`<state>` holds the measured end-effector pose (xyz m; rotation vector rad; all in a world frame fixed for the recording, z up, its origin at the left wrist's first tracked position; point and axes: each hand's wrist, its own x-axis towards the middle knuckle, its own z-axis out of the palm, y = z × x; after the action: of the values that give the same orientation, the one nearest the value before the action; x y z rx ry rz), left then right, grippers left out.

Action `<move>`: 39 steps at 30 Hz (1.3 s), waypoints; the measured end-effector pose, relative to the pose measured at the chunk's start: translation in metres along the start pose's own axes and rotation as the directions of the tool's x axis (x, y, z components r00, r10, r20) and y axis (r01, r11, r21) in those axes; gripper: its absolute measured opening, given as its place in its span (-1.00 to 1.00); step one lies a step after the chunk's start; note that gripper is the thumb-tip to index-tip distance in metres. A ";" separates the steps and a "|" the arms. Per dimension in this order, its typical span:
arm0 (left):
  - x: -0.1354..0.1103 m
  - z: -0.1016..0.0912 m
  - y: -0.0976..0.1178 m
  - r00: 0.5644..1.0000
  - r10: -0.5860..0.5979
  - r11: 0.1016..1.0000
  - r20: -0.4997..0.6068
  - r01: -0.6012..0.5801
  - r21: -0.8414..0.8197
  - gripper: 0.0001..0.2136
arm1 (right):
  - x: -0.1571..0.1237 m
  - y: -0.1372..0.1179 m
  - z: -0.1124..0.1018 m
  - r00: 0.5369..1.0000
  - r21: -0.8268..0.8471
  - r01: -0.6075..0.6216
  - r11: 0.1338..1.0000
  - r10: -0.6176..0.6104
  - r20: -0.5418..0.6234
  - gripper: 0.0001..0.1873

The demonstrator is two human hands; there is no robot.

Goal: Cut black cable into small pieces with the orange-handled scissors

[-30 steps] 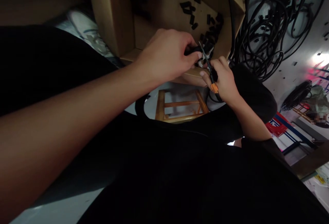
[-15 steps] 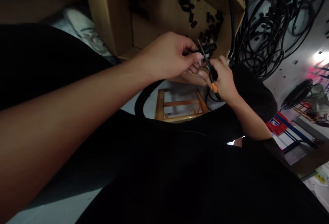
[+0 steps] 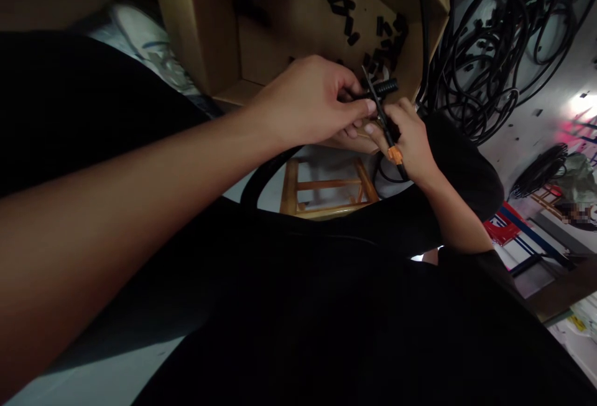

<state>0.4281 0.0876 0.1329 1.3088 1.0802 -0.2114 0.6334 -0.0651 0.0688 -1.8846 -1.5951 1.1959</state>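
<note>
My left hand [image 3: 321, 98] is closed, thumb and fingers pinching a black ribbed tube [image 3: 386, 87] whose ridged end sticks out to the right. In my right hand [image 3: 408, 135] is a pair of scissors [image 3: 387, 131] with dark handles and an orange part. Their narrow blade points up and left and crosses the tube just beyond my left thumb. Whether the blades are closed on it I cannot tell. Both hands are over the near edge of an open cardboard box [image 3: 275, 61]. My fingers hide the rest of the tube.
Short black pieces [image 3: 383, 51] lie scattered in the box. Tangled black cable [image 3: 485, 64] covers the floor to its right, with one strand over the box's side. A wooden stool [image 3: 329, 187] stands below my hands, between my dark-clothed legs.
Both hands, with the tube and the scissors, have shifted slightly right in view. The blade still lies across the tube, and the hold of each hand looks the same.
</note>
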 end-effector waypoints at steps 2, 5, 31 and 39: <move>0.000 -0.002 0.001 0.999 -0.001 1.000 0.043 0.001 -0.017 -0.77 | -0.001 -0.006 -0.001 0.999 0.002 -0.041 0.999 0.041 0.029 -0.36; 0.000 -0.001 0.003 0.999 0.003 1.000 0.055 -0.003 -0.006 -0.80 | -0.001 -0.012 -0.001 0.997 0.009 -0.062 0.998 0.061 0.055 -0.38; -0.012 -0.005 0.021 0.998 0.068 0.982 0.009 -0.069 0.176 -0.73 | 0.000 -0.009 -0.031 0.989 0.142 0.093 0.986 -0.108 0.104 -0.10; -0.014 -0.005 0.026 0.997 0.057 0.969 -0.055 -0.042 0.243 -0.66 | -0.001 -0.015 -0.030 0.995 0.054 0.003 0.999 -0.009 0.101 -0.27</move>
<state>0.4356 0.0944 0.1612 1.5671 1.0973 -0.2737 0.6483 -0.0552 0.0971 -1.8106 -1.6020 1.3377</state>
